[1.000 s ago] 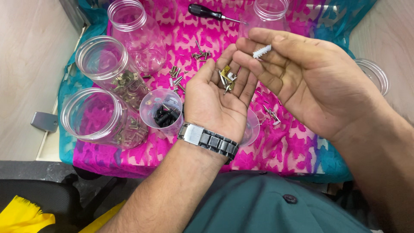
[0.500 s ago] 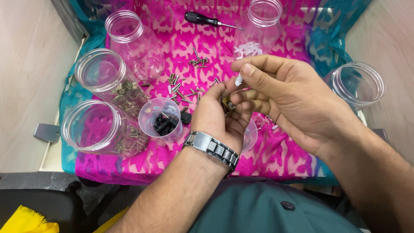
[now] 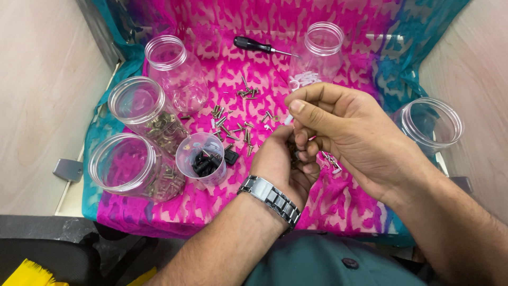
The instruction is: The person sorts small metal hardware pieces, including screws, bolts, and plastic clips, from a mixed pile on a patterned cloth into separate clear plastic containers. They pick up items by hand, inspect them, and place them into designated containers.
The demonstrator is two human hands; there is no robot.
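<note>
In the centre of the frame the left hand (image 3: 280, 161) is cupped with the palm up and holds a small heap of screws, but most of this heap is now hidden. One second ago the palm was open and flat and the right hand (image 3: 344, 132) was beside it, showing a small white plastic piece between its fingers. Half a second ago the right hand had moved over the palm. Now it covers the palm almost fully, with its fingers curled downward into the heap. The thumb and forefinger are pinched close together, and a small white tip (image 3: 288, 121) shows just below them; I cannot tell if it is gripped or only lies behind.

I judge that the sorting has gone from showing one piece to picking again from the handful.

On the pink patterned cloth (image 3: 370, 32) the loose screws (image 3: 238, 124) lie left of the hands. A clear jar with white pieces (image 3: 317, 58) stands in the upper middle, an empty jar (image 3: 431, 127) at the right. At the left are jars with brass parts (image 3: 143, 114) and a small cup of black pieces (image 3: 203, 159). A black screwdriver (image 3: 259, 46) lies at the top.
</note>
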